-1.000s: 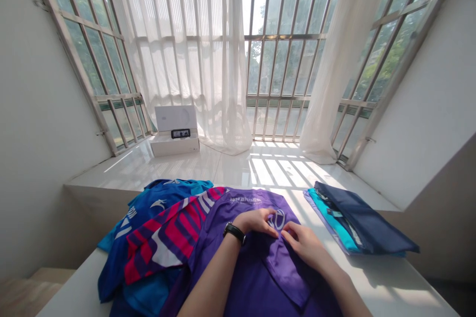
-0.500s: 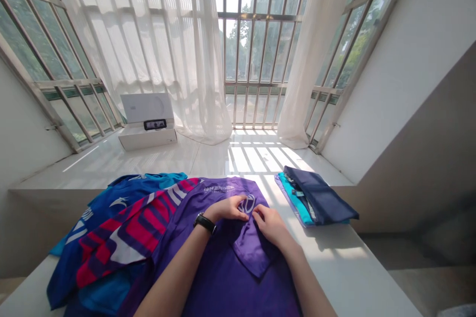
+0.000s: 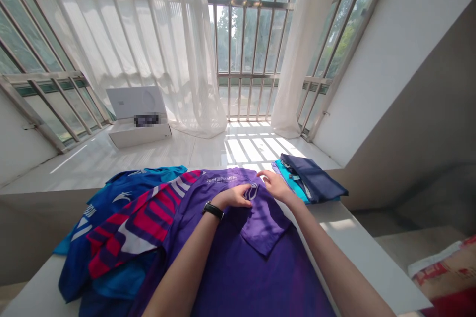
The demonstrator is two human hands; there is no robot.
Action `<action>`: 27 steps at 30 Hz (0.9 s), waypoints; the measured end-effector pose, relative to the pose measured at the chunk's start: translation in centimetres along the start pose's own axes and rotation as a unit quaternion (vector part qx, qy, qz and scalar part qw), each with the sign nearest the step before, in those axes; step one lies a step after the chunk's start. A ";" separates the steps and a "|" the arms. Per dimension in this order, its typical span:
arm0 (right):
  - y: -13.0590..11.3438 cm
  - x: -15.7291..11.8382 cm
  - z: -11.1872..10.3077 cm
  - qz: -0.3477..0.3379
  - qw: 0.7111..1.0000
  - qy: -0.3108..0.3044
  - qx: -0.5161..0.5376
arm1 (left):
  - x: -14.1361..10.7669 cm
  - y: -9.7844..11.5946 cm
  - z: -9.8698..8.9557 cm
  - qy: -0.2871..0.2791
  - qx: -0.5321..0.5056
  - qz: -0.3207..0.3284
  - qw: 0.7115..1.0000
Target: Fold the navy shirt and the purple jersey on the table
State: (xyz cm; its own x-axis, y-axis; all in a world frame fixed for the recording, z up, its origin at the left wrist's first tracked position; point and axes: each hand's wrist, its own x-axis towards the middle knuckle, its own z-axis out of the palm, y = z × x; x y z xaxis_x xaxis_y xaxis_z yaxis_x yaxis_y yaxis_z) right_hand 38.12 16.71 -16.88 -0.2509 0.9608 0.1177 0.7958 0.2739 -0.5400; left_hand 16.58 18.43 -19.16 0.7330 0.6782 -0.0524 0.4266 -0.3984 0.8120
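A purple T-shirt (image 3: pixel 238 267) lies spread on the white surface, with white lettering near its top edge. One purple sleeve (image 3: pixel 266 228) is folded inward over its body. My left hand (image 3: pixel 236 196), with a black watch on the wrist, grips the shirt cloth beside a round white logo, thumb and fingers on either side of it. At the shirt's upper right edge is my right hand (image 3: pixel 275 185), index finger stretched out, thumb apart from it. Whether that fingertip touches the cloth is hard to see. The shirt's other sleeve (image 3: pixel 145 218), red and purple patterned, extends left.
Blue shirts (image 3: pixel 119 190) lie in a pile under the patterned sleeve. A folded stack of clothes (image 3: pixel 316 178), navy on top, sits at the right. On the window ledge stands an open white box (image 3: pixel 141 133). A red and tan bag (image 3: pixel 446 272) shows at the lower right.
My right hand has let go of the folded sleeve and moved up to the shirt's upper right edge. My left hand stays by the logo. The view has shifted slightly.
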 end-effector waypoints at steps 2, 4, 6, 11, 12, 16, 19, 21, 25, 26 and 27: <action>-0.6 1.7 -0.4 -0.020 0.999 -0.048 -0.016 | 0.1 0.0 0.0 -0.005 -0.007 0.008 1.000; -1.2 3.0 -0.6 -0.032 0.995 -0.091 -0.023 | 0.1 -0.1 -0.1 -0.005 -0.013 0.015 1.000; -1.6 3.7 -0.7 -0.035 0.990 -0.128 -0.038 | 0.2 -0.2 -0.2 -0.006 -0.016 0.020 1.000; -1.3 5.0 -1.8 0.005 0.982 -0.168 -0.086 | 0.0 -0.5 -0.4 0.033 -0.019 0.010 0.999; -1.0 5.2 -2.1 0.014 0.982 -0.161 -0.093 | 0.0 -0.5 -0.5 0.053 -0.017 0.005 0.998; 0.7 5.6 -3.4 0.048 0.987 -0.109 -0.106 | 0.2 -0.9 -1.0 0.167 -0.004 -0.033 0.985; 1.6 5.2 -3.5 0.080 0.989 -0.066 -0.103 | 0.2 -1.4 -1.3 0.264 0.016 -0.074 0.962; 1.7 4.4 -2.9 0.102 0.990 -0.035 -0.094 | 0.1 -1.8 -1.3 0.307 0.031 -0.099 0.946; 0.3 0.3 -1.6 0.140 0.988 0.032 -0.053 | -0.3 -2.5 -1.1 0.339 0.055 -0.124 0.931; -0.2 -1.5 -1.4 0.150 0.987 0.043 -0.038 | -0.3 -2.6 -1.0 0.342 0.061 -0.126 0.929; -0.7 -3.7 -1.2 0.158 0.986 0.052 -0.022 | -0.3 -2.7 -1.0 0.343 0.066 -0.127 0.928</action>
State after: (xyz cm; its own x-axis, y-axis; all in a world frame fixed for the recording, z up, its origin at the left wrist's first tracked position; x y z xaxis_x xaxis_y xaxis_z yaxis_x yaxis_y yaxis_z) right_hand 39.13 12.97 -15.96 0.0696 0.9970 0.0348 0.8494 -0.0409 -0.5262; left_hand 14.72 19.92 -20.75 0.1084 0.9763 0.1873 0.6342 -0.2131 0.7432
